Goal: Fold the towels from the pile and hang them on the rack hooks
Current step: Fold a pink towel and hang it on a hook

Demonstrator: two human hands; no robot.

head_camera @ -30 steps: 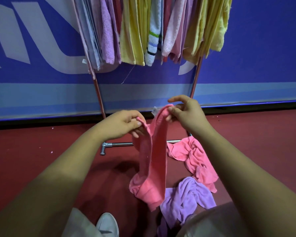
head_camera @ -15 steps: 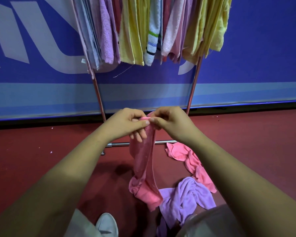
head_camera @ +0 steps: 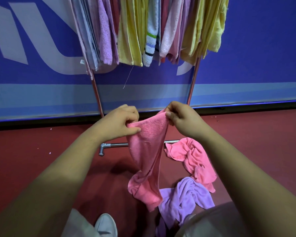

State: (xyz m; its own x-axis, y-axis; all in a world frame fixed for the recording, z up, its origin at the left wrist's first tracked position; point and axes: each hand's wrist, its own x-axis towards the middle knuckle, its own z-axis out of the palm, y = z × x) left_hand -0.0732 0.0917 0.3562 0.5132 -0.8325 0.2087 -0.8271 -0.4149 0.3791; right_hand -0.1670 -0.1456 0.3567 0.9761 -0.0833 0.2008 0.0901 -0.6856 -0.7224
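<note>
You hold the pink towel (head_camera: pixel 149 147) at the centre of your view, its top edge stretched between your 2 hands. Your left hand (head_camera: pixel 120 124) pinches that edge at 9 o'clock, thumb pressed onto the cloth against curled fingers. Your right hand (head_camera: pixel 181 120) pinches the corner at 1 o'clock the same way. At 4 o'clock a second pink towel (head_camera: pixel 193 159) and a purple towel (head_camera: pixel 186 197) lie touching on the red floor (head_camera: pixel 41 159). The rack (head_camera: pixel 97 94) stands at 12 o'clock, hung with folded towels (head_camera: pixel 132 31).

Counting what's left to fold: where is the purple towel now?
Head view, lower right of centre: the purple towel lies crumpled on the floor, below the loose pink towel, beside the hanging end of the held towel.
</note>
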